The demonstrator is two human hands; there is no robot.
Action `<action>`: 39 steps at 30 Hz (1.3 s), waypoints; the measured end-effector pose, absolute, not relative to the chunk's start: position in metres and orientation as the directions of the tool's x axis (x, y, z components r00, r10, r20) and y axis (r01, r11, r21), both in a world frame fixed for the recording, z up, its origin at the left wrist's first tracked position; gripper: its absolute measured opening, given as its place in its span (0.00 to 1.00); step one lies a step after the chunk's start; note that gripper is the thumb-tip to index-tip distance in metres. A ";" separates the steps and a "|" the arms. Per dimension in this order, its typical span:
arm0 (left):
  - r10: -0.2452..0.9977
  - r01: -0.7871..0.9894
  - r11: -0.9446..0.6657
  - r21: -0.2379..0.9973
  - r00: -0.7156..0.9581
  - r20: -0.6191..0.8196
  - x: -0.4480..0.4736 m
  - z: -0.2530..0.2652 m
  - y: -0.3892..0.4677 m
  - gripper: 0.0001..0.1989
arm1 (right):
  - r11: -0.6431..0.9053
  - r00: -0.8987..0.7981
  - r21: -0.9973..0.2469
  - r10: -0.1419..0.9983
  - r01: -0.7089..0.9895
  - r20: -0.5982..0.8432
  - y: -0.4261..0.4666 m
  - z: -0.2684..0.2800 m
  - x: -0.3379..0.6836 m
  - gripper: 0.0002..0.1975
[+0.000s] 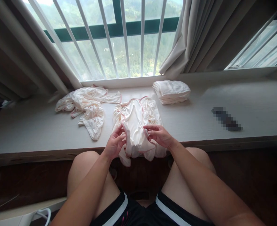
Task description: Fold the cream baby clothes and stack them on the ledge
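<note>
In front of me a cream baby garment with pink trim (135, 122) lies spread on the sill, its lower end hanging over the front edge. My left hand (116, 142) pinches the pink-trimmed edge on the left side. On the opposite side, my right hand (159, 135) has its thumb and fingers closed on the other trimmed edge. The cloth between the hands is fairly flat, while its outer parts are gathered and wrinkled. Fingertips are partly hidden by the fabric.
A crumpled heap of similar cream clothes (89, 103) lies to the left. Folded white cloths (171, 91) are stacked at the back right. A pixelated dark object (226, 119) rests farther right on the pale sill (190, 125). Behind stands a barred window (133, 47) between grey curtains (195, 37).
</note>
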State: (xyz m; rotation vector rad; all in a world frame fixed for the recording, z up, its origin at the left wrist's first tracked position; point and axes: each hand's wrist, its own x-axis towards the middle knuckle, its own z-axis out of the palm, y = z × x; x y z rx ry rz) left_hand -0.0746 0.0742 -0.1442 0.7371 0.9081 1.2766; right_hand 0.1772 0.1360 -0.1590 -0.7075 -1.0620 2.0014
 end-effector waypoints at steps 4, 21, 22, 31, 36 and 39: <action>0.995 -0.501 0.102 0.859 0.051 -0.088 -0.069 -0.143 0.087 0.40 | -0.323 -0.526 -0.878 0.845 -0.354 -0.098 0.143 -0.166 0.158 0.20; 0.970 -0.371 0.154 0.916 -0.118 -0.212 -0.058 -0.181 0.146 0.16 | -0.071 -0.414 -0.987 0.910 -0.145 -0.005 0.183 -0.197 0.104 0.14; 0.970 -0.336 0.156 0.929 -0.128 -0.209 -0.060 -0.182 0.145 0.15 | -0.064 -0.420 -0.989 0.908 -0.130 -0.003 0.185 -0.196 0.103 0.13; 0.985 0.260 0.155 0.953 -0.115 -0.129 -0.075 -0.182 0.137 0.12 | 0.016 -0.388 -0.999 0.921 -0.041 0.031 0.182 -0.202 0.105 0.15; 0.997 0.414 0.077 0.907 -0.059 -0.058 -0.075 -0.177 0.123 0.14 | 0.074 -0.362 -0.997 0.930 0.037 0.055 0.171 -0.202 0.110 0.17; 0.994 0.282 0.068 0.957 -0.098 -0.042 -0.073 -0.178 0.113 0.14 | 0.110 -0.326 -0.992 0.942 0.065 0.083 0.162 -0.205 0.114 0.19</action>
